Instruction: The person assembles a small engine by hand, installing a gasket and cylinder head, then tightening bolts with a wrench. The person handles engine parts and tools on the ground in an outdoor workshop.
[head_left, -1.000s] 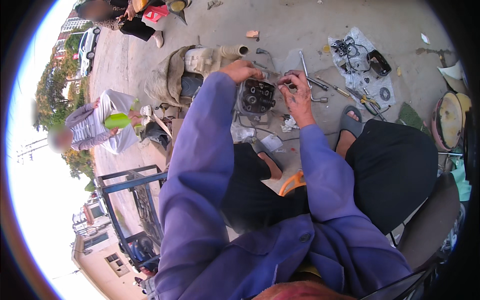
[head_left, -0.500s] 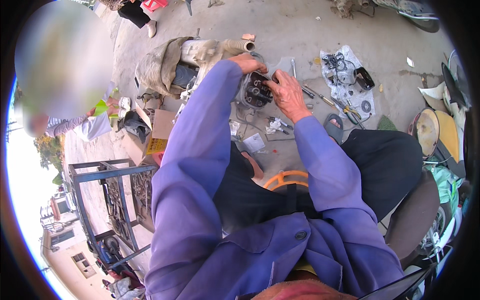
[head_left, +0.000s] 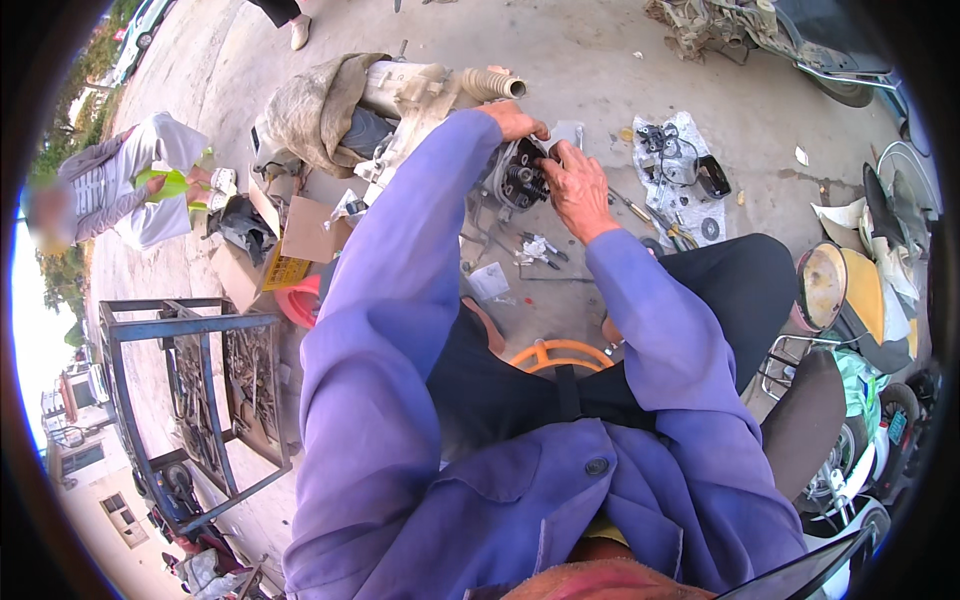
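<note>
A motorcycle engine [head_left: 521, 188] with a dark, opened top face and round, coil-like parts inside stands in front of me. My left hand [head_left: 514, 121] reaches over its far left edge, fingers bent down against the rim. From the right, my right hand [head_left: 580, 192] comes to the opening, fingers bent and their tips at the parts inside. Whatever the right fingertips pinch is too small to make out. A grimy casing with a ribbed hose [head_left: 490, 84] lies just beyond the left hand, partly under a dirty cloth [head_left: 318, 112].
Clear plastic sheet [head_left: 690, 165] at right bears engine parts. Pliers [head_left: 680, 232] and other hand tools lie beside it. White paper [head_left: 489, 282] and small tools are near my feet. Left are cardboard boxes [head_left: 309, 229], a blue metal frame [head_left: 190, 325] and a seated person [head_left: 150, 185].
The view has shifted slightly, bringing more of the seated person into sight. Both hands stay at the engine; the right fingers have shifted slightly, and more of the coil-like parts shows.
</note>
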